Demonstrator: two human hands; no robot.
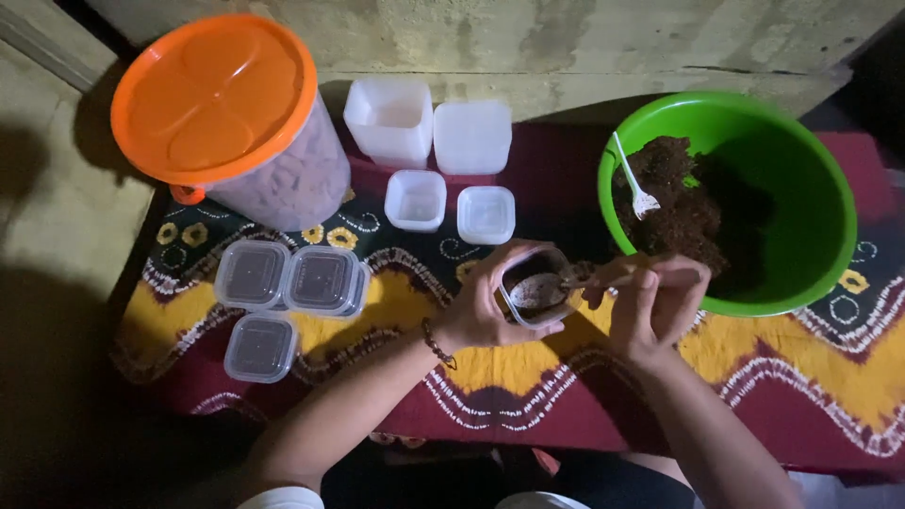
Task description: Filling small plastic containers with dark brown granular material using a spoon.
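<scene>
patterned cloth (528, 377) spread over the floor. on it, a green bowl (801, 188) at one end. well apart from the bowl, an orange-lidded tub (226, 113); between them, four empty white boxes (443, 165). below the tub, three closed filled boxes (283, 302).

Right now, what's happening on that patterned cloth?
A person's left hand holds a small clear container while the right hand works a spoon inside it, pressing in a dark brown mixture. More of that mixture sits in the green bowl on the right, with a white plastic spoon stuck in it. Three filled, lidded containers lie to the left, empty ones wait behind, near a big tub with an orange lid.
</scene>
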